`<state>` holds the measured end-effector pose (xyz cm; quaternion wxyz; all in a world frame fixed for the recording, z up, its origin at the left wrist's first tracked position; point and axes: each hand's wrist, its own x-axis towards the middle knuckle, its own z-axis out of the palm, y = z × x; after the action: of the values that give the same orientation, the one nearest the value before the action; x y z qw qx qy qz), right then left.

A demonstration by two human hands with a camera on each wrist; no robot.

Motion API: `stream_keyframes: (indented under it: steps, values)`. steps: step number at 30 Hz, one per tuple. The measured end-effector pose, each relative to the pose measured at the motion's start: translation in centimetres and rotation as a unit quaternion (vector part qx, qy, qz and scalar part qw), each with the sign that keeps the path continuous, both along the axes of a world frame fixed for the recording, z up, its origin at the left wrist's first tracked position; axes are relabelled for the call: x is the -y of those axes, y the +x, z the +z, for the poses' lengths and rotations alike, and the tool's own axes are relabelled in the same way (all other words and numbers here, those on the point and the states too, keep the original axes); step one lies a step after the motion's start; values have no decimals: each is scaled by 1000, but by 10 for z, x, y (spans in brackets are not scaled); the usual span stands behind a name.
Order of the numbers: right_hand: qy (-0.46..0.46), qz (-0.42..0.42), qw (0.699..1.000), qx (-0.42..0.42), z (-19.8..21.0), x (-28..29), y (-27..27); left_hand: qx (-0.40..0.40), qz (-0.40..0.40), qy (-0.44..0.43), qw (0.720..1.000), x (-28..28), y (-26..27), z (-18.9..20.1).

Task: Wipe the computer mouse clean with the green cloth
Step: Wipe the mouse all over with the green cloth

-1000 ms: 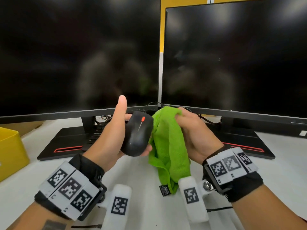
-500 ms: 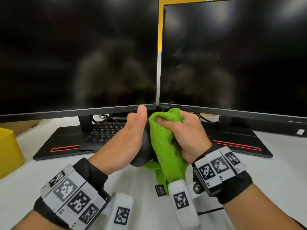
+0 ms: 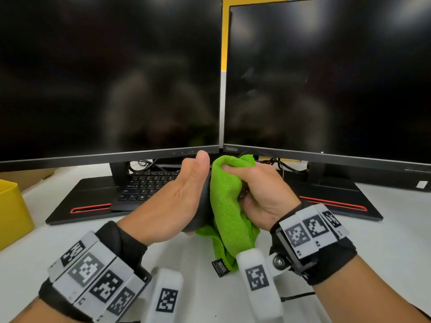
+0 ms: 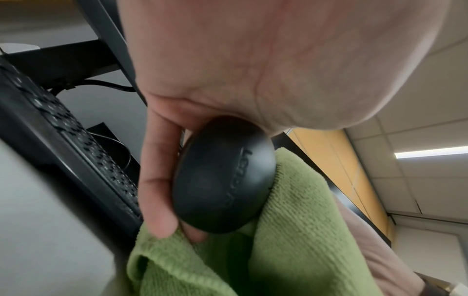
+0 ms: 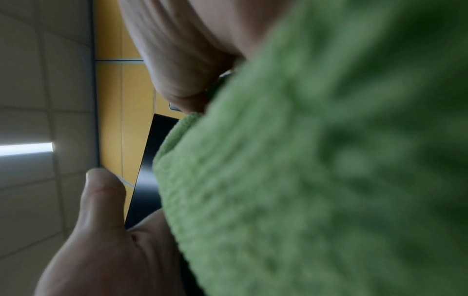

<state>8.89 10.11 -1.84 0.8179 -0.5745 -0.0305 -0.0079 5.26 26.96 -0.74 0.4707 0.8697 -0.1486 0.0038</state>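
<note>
While the left hand (image 3: 177,201) clasps the computer mouse (image 4: 222,176) above the counter's (image 3: 384,248) middle, the right hand (image 3: 261,194) presses the bunched green cloth (image 3: 227,206) against it; wiping seems underway, and next likely comes turning the mouse.

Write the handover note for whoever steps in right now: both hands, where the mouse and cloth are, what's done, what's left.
Left hand: grips the black mouse, held up off the white desk, thumb up.
Right hand: holds the green cloth bunched, pressed against the mouse's right side; the cloth's tail hangs toward the desk.
Done: both things picked up, cloth in contact with the mouse.
Left: how much is already wiped cannot be told. The rounded rear end in the left wrist view is uncovered; wipe it and the rest, then set both down.
</note>
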Motion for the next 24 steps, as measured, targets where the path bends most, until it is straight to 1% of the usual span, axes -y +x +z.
stream_keyframes:
  steps: [5, 9, 12, 15, 18, 19, 21, 24]
  values:
    - [29, 25, 999, 15, -1, 4, 2, -10, 6, -17, 1000, -2, 4, -2]
    - [50, 35, 998, 20, -1, 4, 0, -1, 52, -46, 998, -1, 4, -2]
    - [61, 50, 997, -5, 1, 8, -2, 11, 74, -85, 994, 0, 6, 0]
    - [51, 92, 994, -18, 0, 6, -5, 10, 95, -133, 986, -1, 5, 1]
    - [28, 116, 993, -7, -1, -7, -9, -9, 85, -189, 978, 0, 12, -3]
    - [12, 118, 993, 1, -1, -11, -11, -15, 67, -211, 975, 0, 18, -5]
    - [-22, 113, 993, 12, -1, -15, -11, -40, 1, -257, 966, 4, 26, -9]
    - [-26, 108, 994, 9, -3, -15, -8, -52, -75, -249, 964, 14, 15, -5]
